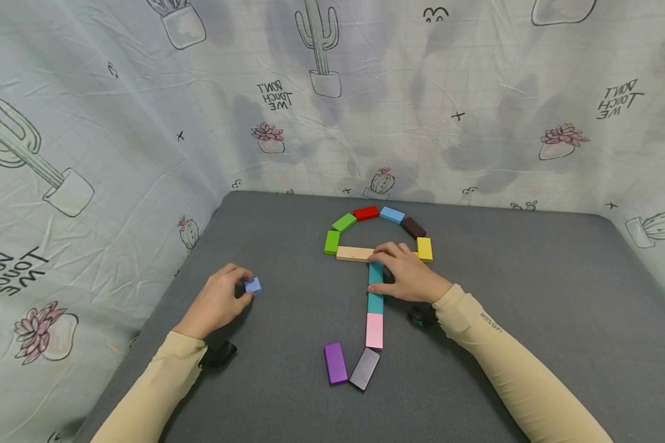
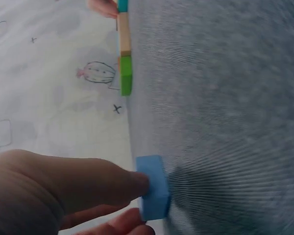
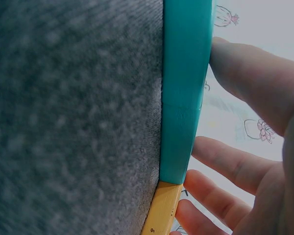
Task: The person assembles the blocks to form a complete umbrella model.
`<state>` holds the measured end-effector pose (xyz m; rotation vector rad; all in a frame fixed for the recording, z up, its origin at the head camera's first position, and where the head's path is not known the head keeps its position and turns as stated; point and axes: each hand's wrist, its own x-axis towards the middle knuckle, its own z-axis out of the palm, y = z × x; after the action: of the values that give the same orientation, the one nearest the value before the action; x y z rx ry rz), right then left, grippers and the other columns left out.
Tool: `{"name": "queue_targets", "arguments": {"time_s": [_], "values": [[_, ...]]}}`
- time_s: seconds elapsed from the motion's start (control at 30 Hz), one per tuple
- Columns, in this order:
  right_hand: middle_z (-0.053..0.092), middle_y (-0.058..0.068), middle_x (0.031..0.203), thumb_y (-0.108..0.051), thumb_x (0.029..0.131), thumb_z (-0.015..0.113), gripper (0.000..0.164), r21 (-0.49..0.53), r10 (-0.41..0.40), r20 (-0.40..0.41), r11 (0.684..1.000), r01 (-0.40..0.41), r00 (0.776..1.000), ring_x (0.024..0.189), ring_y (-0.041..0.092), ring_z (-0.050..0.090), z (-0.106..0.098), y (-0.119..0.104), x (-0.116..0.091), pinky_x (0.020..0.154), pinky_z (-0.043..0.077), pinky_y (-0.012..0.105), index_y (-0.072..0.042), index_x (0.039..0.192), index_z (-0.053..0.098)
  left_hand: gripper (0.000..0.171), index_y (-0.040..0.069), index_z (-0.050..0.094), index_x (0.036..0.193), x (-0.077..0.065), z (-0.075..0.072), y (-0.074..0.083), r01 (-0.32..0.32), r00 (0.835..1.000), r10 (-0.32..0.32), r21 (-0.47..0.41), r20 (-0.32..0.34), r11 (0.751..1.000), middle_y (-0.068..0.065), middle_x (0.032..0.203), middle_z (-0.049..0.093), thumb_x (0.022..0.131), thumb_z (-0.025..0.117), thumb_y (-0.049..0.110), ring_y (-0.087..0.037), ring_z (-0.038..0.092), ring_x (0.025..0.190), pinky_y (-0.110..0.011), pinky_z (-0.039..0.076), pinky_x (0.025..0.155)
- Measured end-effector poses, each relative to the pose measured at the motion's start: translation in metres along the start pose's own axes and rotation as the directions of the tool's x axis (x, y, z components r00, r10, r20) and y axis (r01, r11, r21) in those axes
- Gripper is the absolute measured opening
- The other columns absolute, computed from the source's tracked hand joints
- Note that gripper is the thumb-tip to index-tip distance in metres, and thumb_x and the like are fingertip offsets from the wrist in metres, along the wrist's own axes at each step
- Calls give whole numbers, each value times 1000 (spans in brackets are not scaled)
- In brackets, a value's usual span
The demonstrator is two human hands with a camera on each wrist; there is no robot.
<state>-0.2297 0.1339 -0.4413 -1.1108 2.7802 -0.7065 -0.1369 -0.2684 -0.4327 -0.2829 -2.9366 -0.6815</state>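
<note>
My left hand [image 1: 217,298] pinches a small blue block [image 1: 252,285] between thumb and fingers, at the left of the grey table. In the left wrist view the thumb lies across the blue block [image 2: 154,188], close over the cloth. On the other side, my right hand [image 1: 411,272] touches the top of the teal strip [image 1: 375,303] with its thumb and fingertips spread along it. The right wrist view shows two teal blocks [image 3: 186,58] end to end, meeting a wooden block [image 3: 161,208]. Part of the wooden crosspiece [image 1: 354,254] is hidden under the right hand.
An arch of green [image 1: 344,222], red [image 1: 366,213], blue [image 1: 392,214], dark brown [image 1: 413,227] and yellow [image 1: 424,249] blocks stands beyond the crosspiece. Below the teal strip lie a pink block [image 1: 374,330], a grey block [image 1: 364,369] and a purple block [image 1: 335,363].
</note>
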Motion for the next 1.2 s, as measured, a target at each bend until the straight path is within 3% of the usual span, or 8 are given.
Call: {"name": "queue_targets", "arguments": {"time_s": [0.4,0.6,0.8,1.2], "values": [[52,16,143,-40,92,80,59,-5,-13,-7,1000,13,1000,124,35,46,-1,1,1,103,47,54,-6,136,64,22,-1,73,107,2,8,0,-32,999,31,-9,-39,999,-12,104,67,86,80,0,-27,66,93,-43,54,77],[52,16,145,-40,91,80,60,0,0,5,1000,0,1000,125,35,46,0,1,1,105,46,54,-6,138,64,24,3,74,109,1,11,22,-133,991,132,-46,-24,990,-6,107,68,86,81,2,-23,66,95,-39,55,76],[52,16,145,-40,92,80,60,-1,-4,2,1000,4,1000,125,35,46,0,1,0,105,46,54,-6,138,63,24,8,74,108,-2,14,50,-228,973,230,-88,8,970,1,108,67,87,83,6,-18,66,96,-34,55,77],[52,17,145,-40,91,80,60,9,-3,3,1000,3,1000,125,35,46,1,2,1,105,46,54,-6,138,63,22,11,71,107,-7,27,88,-334,926,356,-166,124,928,4,109,63,88,80,4,-16,65,93,-32,57,81]]}}
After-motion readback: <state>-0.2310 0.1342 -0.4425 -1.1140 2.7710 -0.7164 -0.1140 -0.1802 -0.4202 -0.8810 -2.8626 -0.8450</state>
